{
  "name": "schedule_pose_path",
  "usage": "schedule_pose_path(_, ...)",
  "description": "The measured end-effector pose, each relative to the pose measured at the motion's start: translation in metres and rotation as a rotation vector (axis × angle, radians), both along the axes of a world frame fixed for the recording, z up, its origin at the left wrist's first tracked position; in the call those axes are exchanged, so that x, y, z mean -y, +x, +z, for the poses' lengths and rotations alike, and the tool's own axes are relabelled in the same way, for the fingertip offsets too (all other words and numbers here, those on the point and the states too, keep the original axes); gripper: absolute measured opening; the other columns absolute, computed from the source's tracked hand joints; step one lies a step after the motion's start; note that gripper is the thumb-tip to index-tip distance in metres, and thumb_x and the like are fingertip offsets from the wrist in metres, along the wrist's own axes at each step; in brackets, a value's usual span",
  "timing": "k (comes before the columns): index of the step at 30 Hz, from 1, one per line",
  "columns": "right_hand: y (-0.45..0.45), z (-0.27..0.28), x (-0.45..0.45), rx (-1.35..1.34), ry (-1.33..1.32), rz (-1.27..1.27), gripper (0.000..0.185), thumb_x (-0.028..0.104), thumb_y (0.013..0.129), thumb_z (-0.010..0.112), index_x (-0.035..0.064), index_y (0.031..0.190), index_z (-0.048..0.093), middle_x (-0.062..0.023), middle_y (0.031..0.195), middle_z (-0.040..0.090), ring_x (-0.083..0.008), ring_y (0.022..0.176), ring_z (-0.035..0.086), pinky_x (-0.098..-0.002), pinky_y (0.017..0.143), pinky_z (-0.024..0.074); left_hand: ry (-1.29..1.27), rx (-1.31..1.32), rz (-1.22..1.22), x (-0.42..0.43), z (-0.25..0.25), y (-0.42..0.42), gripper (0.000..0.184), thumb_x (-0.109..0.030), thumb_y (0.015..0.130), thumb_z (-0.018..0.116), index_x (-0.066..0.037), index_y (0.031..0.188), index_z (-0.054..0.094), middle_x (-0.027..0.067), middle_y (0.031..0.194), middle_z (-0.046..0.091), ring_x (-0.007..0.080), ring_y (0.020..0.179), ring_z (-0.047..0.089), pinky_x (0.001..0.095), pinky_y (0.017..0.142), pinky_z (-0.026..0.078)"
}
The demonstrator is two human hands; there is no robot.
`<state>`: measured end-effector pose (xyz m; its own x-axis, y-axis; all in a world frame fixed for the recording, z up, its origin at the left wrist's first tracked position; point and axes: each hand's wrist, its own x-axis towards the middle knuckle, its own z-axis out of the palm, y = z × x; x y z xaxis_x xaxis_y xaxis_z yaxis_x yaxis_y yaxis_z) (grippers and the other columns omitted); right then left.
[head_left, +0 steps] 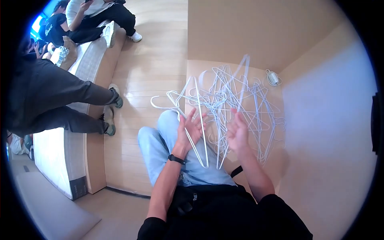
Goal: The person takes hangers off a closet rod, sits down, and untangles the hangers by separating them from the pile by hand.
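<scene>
My left hand [193, 130], with a black band at its wrist, is raised over my knee, palm showing and fingers spread. White wire hangers [206, 163] lie across its thumb and palm, hooks pointing left. Opposite it, my right hand [237, 134] has its fingers curled, thumb and forefinger pinching another white wire hanger [243, 90] that stands tall and slants. Beyond both hands lies a tangled pile of white wire hangers [260, 108]. Overlapping wires make it hard to tell where each held hanger ends.
A white coiled cord [273, 78] lies near the corner behind the pile. A pale wall [328, 120] rises on my right. On my left, several people sit along a low bench [96, 160], their shoes on the wooden floor [148, 68]. A grey cushion [60, 204] is at lower left.
</scene>
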<state>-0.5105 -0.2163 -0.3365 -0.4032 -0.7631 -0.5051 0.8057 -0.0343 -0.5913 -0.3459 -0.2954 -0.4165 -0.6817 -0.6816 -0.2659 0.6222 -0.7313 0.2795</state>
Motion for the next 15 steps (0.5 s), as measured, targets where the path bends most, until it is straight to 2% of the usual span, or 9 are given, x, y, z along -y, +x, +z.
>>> schedule_pose_path(3,0.028,-0.026,0.007,0.032,0.063,0.094,0.023,0.023,0.098,0.044,0.0080,0.113,0.052,0.0078,0.054,0.027,-0.0023,0.041,0.022,-0.0196,0.035,0.0159,-0.063,-0.024,-0.049,-0.001,-0.002,0.002,0.096,-0.072,0.070,0.054,-0.014,0.141,0.024,0.0178,0.134,0.043,0.0278,0.103,0.056,0.0359,0.090,0.047)
schedule_pose_path(8,0.050,-0.050,0.014,-0.044,0.140,0.178,0.025,0.022,0.099,0.042,0.0048,0.112,0.053,0.0074,0.054,0.030,-0.0016,0.039,0.023,-0.0197,0.034,0.0169,-0.117,-0.053,-0.044,-0.002,-0.003,0.000,0.100,-0.066,0.069,0.061,-0.014,0.143,0.019,0.0166,0.136,0.040,0.0274,0.109,0.053,0.0373,0.095,0.044)
schedule_pose_path(10,0.050,-0.056,0.014,-0.217,0.192,0.261,0.026,0.021,0.097,0.044,0.0030,0.111,0.055,0.0042,0.059,0.041,-0.0021,0.044,0.035,-0.0179,0.039,0.0268,-0.151,0.008,-0.071,-0.003,-0.001,-0.002,0.101,-0.065,0.069,0.062,-0.015,0.144,0.017,0.0165,0.136,0.039,0.0284,0.113,0.050,0.0396,0.097,0.043)
schedule_pose_path(11,0.051,-0.060,0.014,-0.217,0.192,0.261,0.026,0.021,0.097,0.044,0.0030,0.111,0.055,0.0042,0.059,0.041,-0.0021,0.044,0.035,-0.0179,0.039,0.0268,-0.172,0.026,-0.081,-0.003,-0.001,-0.002,0.102,-0.064,0.069,0.063,-0.015,0.145,0.015,0.0161,0.136,0.038,0.0290,0.115,0.048,0.0419,0.098,0.041)
schedule_pose_path(13,0.054,-0.068,0.015,-0.547,0.226,0.257,0.028,0.023,0.094,0.047,0.0006,0.109,0.055,-0.0030,0.075,0.053,-0.0074,0.062,0.050,-0.0199,0.055,0.0400,-0.188,0.052,-0.087,-0.003,0.006,-0.003,0.102,-0.064,0.070,0.063,-0.016,0.145,0.014,0.0154,0.137,0.038,0.0287,0.115,0.048,0.0417,0.098,0.042)
schedule_pose_path(14,0.055,-0.072,0.014,-0.547,0.229,0.256,0.028,0.023,0.094,0.047,0.0006,0.109,0.055,-0.0030,0.075,0.053,-0.0074,0.062,0.050,-0.0199,0.055,0.0400,-0.203,0.079,-0.094,-0.004,0.009,-0.003,0.101,-0.064,0.070,0.063,-0.018,0.145,0.013,0.0146,0.137,0.037,0.0283,0.114,0.049,0.0416,0.097,0.042)
schedule_pose_path(15,0.058,-0.075,0.012,-0.676,0.188,0.309,0.030,0.025,0.092,0.049,-0.0002,0.108,0.055,-0.0058,0.083,0.054,-0.0111,0.072,0.052,-0.0232,0.064,0.0417,-0.201,0.078,-0.095,-0.004,0.009,-0.003,0.101,-0.064,0.070,0.063,-0.018,0.145,0.013,0.0146,0.137,0.037,0.0283,0.114,0.049,0.0416,0.097,0.042)
